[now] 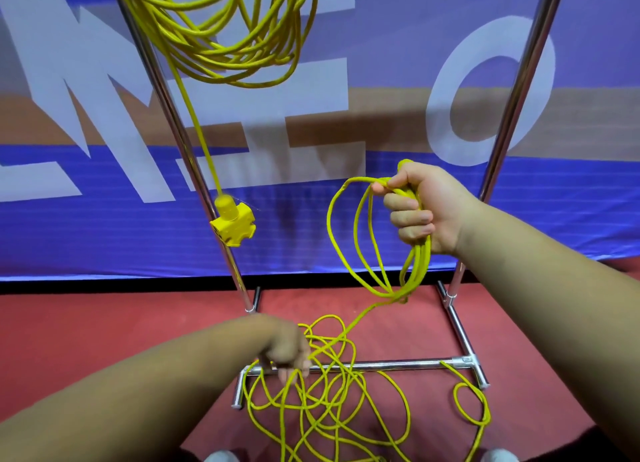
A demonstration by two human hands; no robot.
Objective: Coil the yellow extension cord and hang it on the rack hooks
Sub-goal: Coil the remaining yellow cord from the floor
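My right hand (pixel 424 207) grips a few loops of yellow extension cord (pixel 349 254) at chest height, the loops hanging below my fist. From them one strand runs down to a loose tangle of the same cord (pixel 329 402) on the red floor. My left hand (pixel 287 351) reaches down into that tangle with its fingers curled around a strand. A second yellow coil (pixel 239 36) hangs at the top left of the metal rack (pixel 183 143), with its yellow multi-socket end (pixel 232 224) dangling beside the left post. The hooks are out of view.
The rack's chrome base bars (pixel 381 365) lie on the red floor under the tangle, with the right post (pixel 519 91) rising behind my right hand. A blue and white banner (pixel 381 219) covers the wall behind. My shoe tips (pixel 221 456) show at the bottom edge.
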